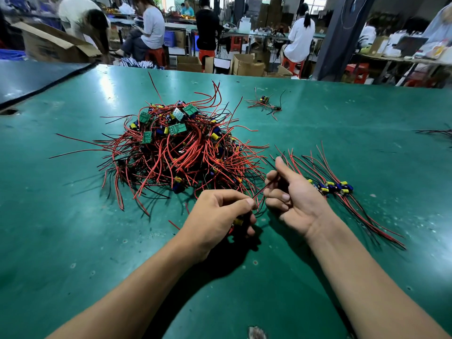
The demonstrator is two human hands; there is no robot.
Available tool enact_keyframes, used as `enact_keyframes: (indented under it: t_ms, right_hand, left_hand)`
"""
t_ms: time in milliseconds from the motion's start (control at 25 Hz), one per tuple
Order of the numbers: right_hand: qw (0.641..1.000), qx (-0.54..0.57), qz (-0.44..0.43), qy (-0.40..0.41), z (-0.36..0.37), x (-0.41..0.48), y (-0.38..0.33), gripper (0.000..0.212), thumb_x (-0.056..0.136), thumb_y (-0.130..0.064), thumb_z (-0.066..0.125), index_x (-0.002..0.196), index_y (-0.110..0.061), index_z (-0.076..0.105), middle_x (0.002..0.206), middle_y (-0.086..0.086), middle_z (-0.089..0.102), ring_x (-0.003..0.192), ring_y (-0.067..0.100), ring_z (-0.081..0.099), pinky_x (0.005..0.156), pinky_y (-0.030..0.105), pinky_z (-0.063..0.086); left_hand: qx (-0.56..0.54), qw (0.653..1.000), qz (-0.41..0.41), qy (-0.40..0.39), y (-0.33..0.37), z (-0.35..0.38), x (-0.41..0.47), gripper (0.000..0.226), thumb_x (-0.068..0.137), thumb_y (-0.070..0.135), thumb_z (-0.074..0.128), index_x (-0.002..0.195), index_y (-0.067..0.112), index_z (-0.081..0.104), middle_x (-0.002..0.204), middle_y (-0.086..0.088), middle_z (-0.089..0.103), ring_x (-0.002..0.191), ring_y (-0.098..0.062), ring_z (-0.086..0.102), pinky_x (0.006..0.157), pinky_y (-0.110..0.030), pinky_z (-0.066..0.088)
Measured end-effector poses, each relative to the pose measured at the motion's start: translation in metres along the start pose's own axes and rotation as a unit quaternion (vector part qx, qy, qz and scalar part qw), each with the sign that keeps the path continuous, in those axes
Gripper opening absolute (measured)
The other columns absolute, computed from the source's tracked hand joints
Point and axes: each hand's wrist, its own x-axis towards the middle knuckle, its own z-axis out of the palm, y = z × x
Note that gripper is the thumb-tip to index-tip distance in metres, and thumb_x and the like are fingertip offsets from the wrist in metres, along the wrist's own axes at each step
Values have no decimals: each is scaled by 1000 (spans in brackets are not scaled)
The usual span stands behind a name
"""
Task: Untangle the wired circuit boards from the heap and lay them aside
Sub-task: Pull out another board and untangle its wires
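A big heap of small green circuit boards [176, 145] with red and black wires lies in the middle of the green table [73, 228]. In front of it my left hand [217, 216] grips one wired circuit board [238, 221], whose yellow part shows under the fingers. A thin wire [263, 189] runs from that hand up to my right hand [291, 194], which pinches it between thumb and fingers. To the right lies a tidy row of sorted boards [335, 187], their wires stretched out straight.
A small tangle of boards and wires [265, 104] lies at the far middle, and more wires [437, 132] reach in at the right edge. Behind the table, several people work at benches among cardboard boxes and red stools.
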Motion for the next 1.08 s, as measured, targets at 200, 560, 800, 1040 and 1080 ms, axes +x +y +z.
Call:
enact_keyframes:
  t_ms: [200,560,800,1040,1080]
  right_hand:
    - [974,-204,-89,-51,6,-7,20,47,96,-50,58,84,-8,75,53,-7,46,37,6,38,34,18,34]
    - [981,-162,-109,9,3,2,16,42,103,-36,54,77,-10,74,59,-4,37,37,3,25,32,16,20]
    - [998,-43,-45,17,0,6,8,50,104,-46,45,79,-9,68,62,-4,36,32,2,21,29,15,17]
    - [987,143,33,-71,-2,4,-1,51,106,-33,41,64,-11,61,57,-2,40,32,5,21,33,16,13]
    - [980,161,48,-101,-3,3,-2,45,106,-28,39,67,-12,53,57,-2,39,36,6,18,36,18,12]
  left_hand:
    - [-7,998,22,51,0,-3,2,12,90,7,65,85,-1,72,67,-14,67,51,-25,62,50,-26,52]
    - [-4,1000,9,18,0,3,0,14,89,6,66,77,4,73,64,-14,66,50,-23,62,50,-26,53]
    - [-5,1000,4,-6,0,2,1,13,89,6,67,78,5,73,65,-14,65,51,-25,61,51,-27,51]
    - [-11,1000,-1,-24,2,2,-1,13,89,6,66,78,6,72,64,-13,65,49,-22,60,49,-24,50]
    - [-17,1000,-2,-26,3,2,-1,13,89,7,66,78,6,72,64,-13,65,49,-22,60,50,-24,51]
